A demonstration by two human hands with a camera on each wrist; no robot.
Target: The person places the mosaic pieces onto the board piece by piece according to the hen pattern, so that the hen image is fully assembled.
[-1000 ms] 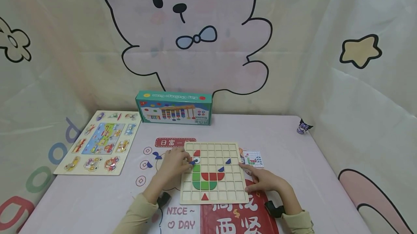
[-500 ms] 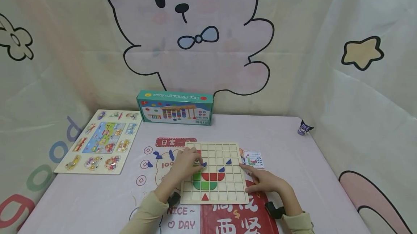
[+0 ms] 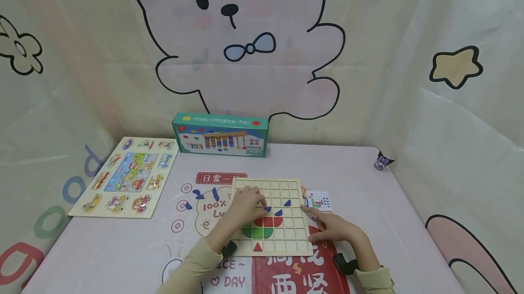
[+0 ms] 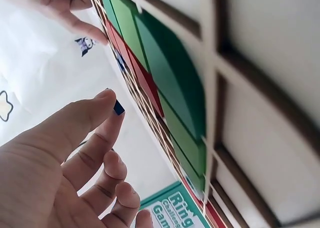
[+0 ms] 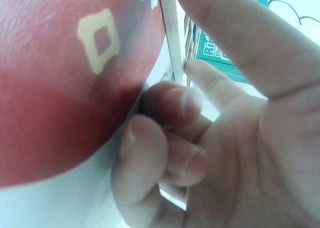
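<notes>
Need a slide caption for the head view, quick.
Left hand places a blue piece on the grid board; right hand steadies it.

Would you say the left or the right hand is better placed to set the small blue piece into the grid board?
Left, probably: the left hand pinches the blue piece over the grid board, while the right hand rests at its right edge.

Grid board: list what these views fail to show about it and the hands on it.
- Head view: the left hand covers the upper-left cells of the grid board; pieces there are hidden.
- Pattern card: too small to read.
- Left wrist view: the blue piece at a fingertip is mostly hidden.
- Right wrist view: the right hand fills the frame; the board is only a sliver.
</notes>
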